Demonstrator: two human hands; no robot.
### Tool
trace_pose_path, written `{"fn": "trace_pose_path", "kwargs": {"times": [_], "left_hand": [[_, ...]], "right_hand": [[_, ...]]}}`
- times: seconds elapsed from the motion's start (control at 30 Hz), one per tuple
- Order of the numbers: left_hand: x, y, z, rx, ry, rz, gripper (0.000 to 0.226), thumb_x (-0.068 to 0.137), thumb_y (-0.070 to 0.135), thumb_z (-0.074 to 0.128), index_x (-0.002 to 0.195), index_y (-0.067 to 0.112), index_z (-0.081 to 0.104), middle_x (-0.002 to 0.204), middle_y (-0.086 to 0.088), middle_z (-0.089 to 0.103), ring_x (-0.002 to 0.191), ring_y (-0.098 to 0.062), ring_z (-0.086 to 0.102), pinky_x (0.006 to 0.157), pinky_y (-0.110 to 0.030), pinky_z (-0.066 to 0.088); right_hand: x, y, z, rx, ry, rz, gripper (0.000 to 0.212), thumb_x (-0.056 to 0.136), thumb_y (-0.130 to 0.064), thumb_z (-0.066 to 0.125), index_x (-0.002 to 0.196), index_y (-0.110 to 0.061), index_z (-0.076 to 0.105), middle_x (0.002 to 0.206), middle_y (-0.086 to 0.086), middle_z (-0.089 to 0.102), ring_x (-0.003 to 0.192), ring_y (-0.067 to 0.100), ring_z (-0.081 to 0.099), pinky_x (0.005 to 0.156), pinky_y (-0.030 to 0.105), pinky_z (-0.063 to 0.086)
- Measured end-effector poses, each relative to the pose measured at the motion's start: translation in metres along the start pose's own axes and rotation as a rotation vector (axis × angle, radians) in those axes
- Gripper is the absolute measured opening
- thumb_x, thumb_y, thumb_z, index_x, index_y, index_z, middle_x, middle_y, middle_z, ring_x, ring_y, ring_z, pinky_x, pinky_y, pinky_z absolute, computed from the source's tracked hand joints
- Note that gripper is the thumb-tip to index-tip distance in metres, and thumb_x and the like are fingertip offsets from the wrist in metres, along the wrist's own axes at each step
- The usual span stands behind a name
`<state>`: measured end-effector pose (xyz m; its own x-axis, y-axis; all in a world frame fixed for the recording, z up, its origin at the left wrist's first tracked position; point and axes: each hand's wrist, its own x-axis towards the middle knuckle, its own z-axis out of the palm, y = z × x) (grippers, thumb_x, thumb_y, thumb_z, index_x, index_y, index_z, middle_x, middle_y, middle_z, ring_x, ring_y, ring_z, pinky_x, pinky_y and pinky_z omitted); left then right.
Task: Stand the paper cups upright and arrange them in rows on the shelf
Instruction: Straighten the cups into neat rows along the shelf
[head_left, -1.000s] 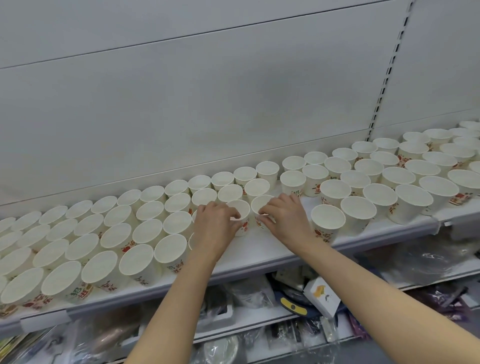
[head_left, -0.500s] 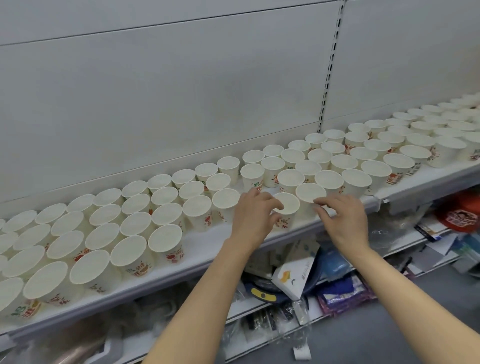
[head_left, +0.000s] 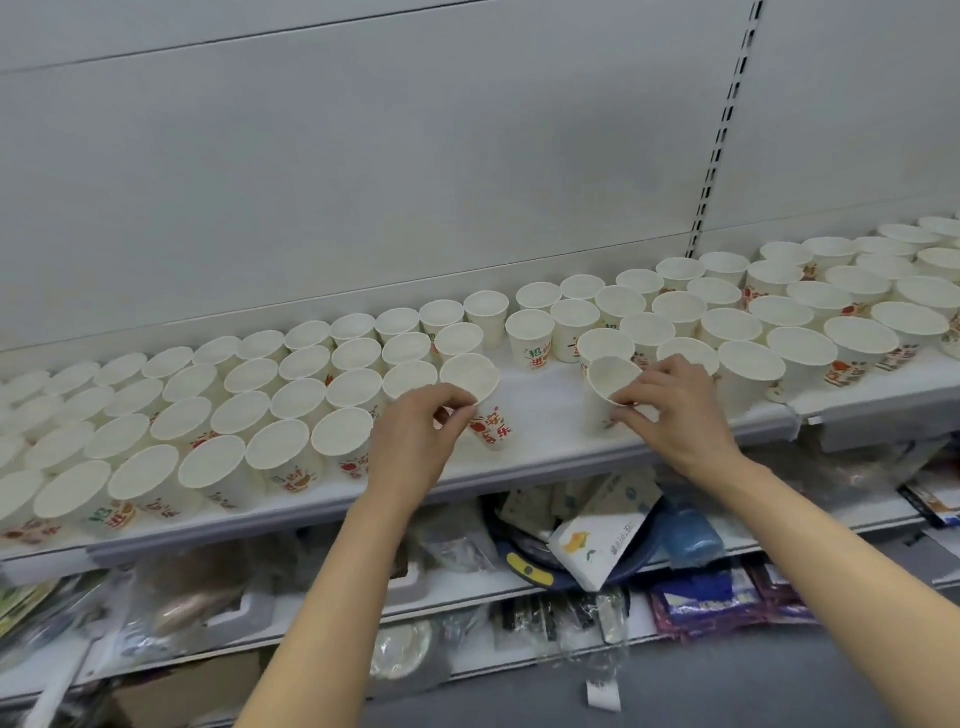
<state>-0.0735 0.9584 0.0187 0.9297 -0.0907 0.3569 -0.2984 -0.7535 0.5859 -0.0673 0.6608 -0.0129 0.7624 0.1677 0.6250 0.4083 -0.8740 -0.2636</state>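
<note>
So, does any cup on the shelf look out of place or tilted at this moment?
Yes. The cup pinched by the right hand leans, its mouth turned toward the left. The cup held by the left hand stands apart from its rows, beside a bare gap on the shelf.

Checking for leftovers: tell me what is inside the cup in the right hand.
The cup gripped by the right hand shows a bare white interior, nothing inside. The fingers cover part of its near rim and wall, so that strip is hidden.
</note>
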Motion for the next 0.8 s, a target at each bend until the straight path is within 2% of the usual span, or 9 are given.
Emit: {"fn": "trace_pose_path", "kwargs": {"times": [0.1,0.2,0.43,0.53,0.63,0.73,0.8], "left_hand": [[-0.008,-0.014,-0.016,0.088,0.046,-0.058,0.003,0.085,0.031,0.070,0.082,0.033,0.070,0.080,0.021,0.066,0.074,-0.001,0.058,0.064,-0.025,0.045],[-0.015,-0.023,-0.025,0.170,0.075,-0.086,0.003,0.083,0.032,0.072,0.081,0.032,0.070,0.079,0.019,0.066,0.073,-0.001,0.057,0.064,-0.025,0.044],[-0.010,-0.035,-0.023,0.353,0.007,-0.087,0.005,0.083,0.038,0.069,0.083,0.032,0.070,0.083,0.014,0.069,0.080,-0.011,0.062,0.067,-0.033,0.050],[-0.012,-0.038,-0.028,0.407,0.002,-0.035,0.004,0.083,0.035,0.070,0.084,0.031,0.071,0.083,0.011,0.069,0.081,-0.014,0.061,0.067,-0.032,0.048],[-0.013,-0.045,-0.031,0.446,-0.009,0.005,0.011,0.079,0.039,0.074,0.086,0.030,0.073,0.086,0.010,0.070,0.087,-0.019,0.059,0.072,-0.033,0.045],[-0.012,-0.053,-0.029,0.455,-0.022,0.060,0.023,0.072,0.042,0.079,0.091,0.031,0.072,0.099,0.013,0.070,0.097,-0.020,0.053,0.081,-0.033,0.038],[-0.012,-0.055,-0.027,0.455,-0.048,0.081,0.021,0.074,0.041,0.077,0.092,0.032,0.071,0.103,0.015,0.069,0.102,-0.018,0.053,0.084,-0.032,0.033]], "right_hand": [[0.010,-0.033,0.026,0.115,-0.012,-0.105,0.008,0.073,-0.027,0.076,0.078,-0.022,0.073,0.073,-0.011,0.067,0.080,0.019,0.048,0.074,0.034,0.029],[0.020,-0.065,0.049,0.150,-0.038,-0.178,0.012,0.070,-0.028,0.072,0.080,-0.022,0.073,0.072,-0.010,0.066,0.080,0.016,0.044,0.074,0.034,0.027],[0.037,-0.106,0.080,0.116,-0.168,-0.180,0.015,0.067,-0.023,0.083,0.079,-0.022,0.074,0.069,-0.006,0.067,0.071,0.027,0.056,0.069,0.034,0.022],[0.037,-0.115,0.084,0.114,-0.187,-0.179,0.017,0.068,-0.028,0.081,0.083,-0.022,0.075,0.073,-0.006,0.069,0.075,0.026,0.057,0.070,0.034,0.023],[0.035,-0.110,0.082,0.181,-0.177,-0.160,0.029,0.067,-0.034,0.077,0.093,-0.022,0.073,0.086,-0.007,0.070,0.084,0.023,0.055,0.073,0.033,0.024],[0.028,-0.094,0.079,0.243,-0.166,-0.162,0.034,0.067,-0.032,0.080,0.099,-0.024,0.071,0.095,-0.010,0.068,0.093,0.016,0.048,0.076,0.030,0.026],[0.027,-0.089,0.079,0.249,-0.162,-0.166,0.029,0.068,-0.029,0.079,0.095,-0.023,0.072,0.092,-0.010,0.068,0.093,0.014,0.046,0.076,0.032,0.029]]}}
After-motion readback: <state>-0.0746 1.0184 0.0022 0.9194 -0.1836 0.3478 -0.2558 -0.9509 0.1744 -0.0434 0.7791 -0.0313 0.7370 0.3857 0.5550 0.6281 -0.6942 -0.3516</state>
